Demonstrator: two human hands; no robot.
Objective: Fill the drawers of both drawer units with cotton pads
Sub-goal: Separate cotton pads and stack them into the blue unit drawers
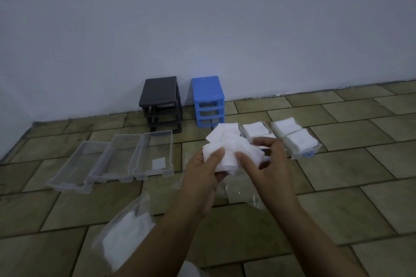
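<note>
A bunch of cotton pads (227, 150) is sitting up in the air between both hands, over the tiled floor (337, 186). The left hand (202, 177) is curling its fingers and thumb around the left side of the bunch. The right hand (263, 159) is pinching the right side. The pads are white, soft, thin and square, and they are fanning out messily.

The three clear empty drawers (117, 159) are lying side by side to the left of the hands, with their long sides pointing away toward the wall. The left hand is nearer to them, so the pads probably need to go left and down next.

Two more clear drawers (290, 139) are lying just past the right hand, and they are already holding flat white pads. Part of one is hiding behind the hands.

The black drawer unit (161, 103) and the blue drawer unit (208, 101) are standing by the wall, both with open slots. A floppy clear plastic bag (126, 231) with more white pads is lying near the left arm.
</note>
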